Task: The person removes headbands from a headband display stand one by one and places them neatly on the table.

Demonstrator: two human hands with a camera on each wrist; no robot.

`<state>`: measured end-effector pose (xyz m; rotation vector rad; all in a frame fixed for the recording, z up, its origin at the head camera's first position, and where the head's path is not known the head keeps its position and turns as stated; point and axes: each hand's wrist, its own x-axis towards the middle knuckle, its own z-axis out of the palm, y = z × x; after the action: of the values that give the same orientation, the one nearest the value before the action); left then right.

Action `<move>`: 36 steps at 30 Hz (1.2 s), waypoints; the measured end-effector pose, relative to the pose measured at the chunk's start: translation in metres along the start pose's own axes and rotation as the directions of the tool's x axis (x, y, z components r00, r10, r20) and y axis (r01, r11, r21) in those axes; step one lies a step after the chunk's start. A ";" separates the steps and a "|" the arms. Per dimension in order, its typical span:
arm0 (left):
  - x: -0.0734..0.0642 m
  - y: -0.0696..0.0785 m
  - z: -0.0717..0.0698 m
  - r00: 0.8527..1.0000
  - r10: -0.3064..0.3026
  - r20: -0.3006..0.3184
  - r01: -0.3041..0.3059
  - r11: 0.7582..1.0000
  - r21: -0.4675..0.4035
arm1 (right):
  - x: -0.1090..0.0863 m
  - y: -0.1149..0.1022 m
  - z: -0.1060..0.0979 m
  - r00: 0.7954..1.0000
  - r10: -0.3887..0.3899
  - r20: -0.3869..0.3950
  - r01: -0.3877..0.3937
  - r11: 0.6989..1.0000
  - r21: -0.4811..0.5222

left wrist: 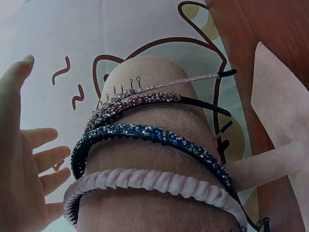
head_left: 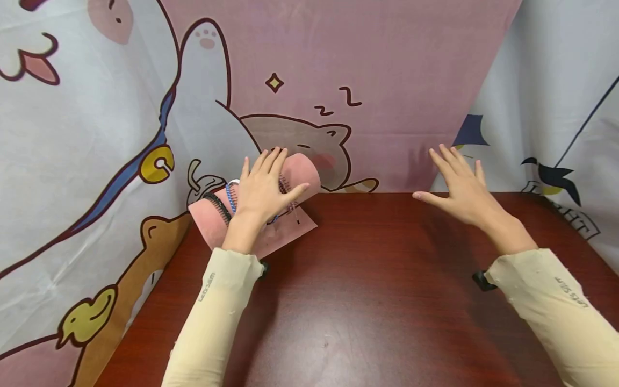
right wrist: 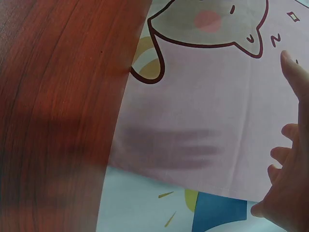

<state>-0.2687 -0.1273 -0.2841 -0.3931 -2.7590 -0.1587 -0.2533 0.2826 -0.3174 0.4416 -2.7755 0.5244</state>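
My left hand (head_left: 263, 193) has its fingers spread and reaches in front of a pink velvet headband stand (head_left: 303, 171), covering part of it in the head view. Nothing is held in it; whether its fingertips touch the headbands I cannot tell. In the left wrist view the padded roll carries a pale pink twisted headband (left wrist: 145, 179), a blue glitter headband (left wrist: 159, 133), a red and silver glitter headband (left wrist: 149, 98) and a thin silver headband (left wrist: 188, 80). A black headband (head_left: 218, 207) circles the roll's left end. My right hand (head_left: 464, 191), fingers apart, hovers over the table's right side, holding nothing.
The stand's flat pink base (head_left: 285, 236) lies on a glossy red-brown wooden table (head_left: 338, 301). A cartoon-printed cloth (head_left: 387, 80) hangs behind the table and along both sides. A shadow of the right hand falls on it.
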 end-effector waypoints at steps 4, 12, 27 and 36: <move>-0.002 -0.001 -0.001 0.999 0.001 -0.032 -0.002 1.000 -0.026 | 0.000 -0.002 0.003 1.000 0.001 -0.002 -0.001 1.000 -0.004; -0.007 -0.004 -0.003 0.995 0.002 -0.101 -0.007 0.999 -0.051 | -0.001 -0.003 0.006 1.000 -0.011 -0.017 0.011 1.000 0.009; -0.016 -0.008 -0.007 0.962 0.001 -0.274 -0.037 0.992 -0.125 | 0.000 -0.006 0.016 0.999 -0.036 -0.041 0.038 0.998 0.049; -0.021 -0.010 -0.010 0.938 -0.003 -0.346 -0.053 0.987 -0.152 | 0.001 -0.006 0.023 0.998 -0.042 -0.041 0.046 0.995 0.084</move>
<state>-0.2496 -0.1441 -0.2829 -0.3982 -2.3999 -0.4042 -0.2572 0.2680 -0.3359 0.5047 -2.7075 0.6361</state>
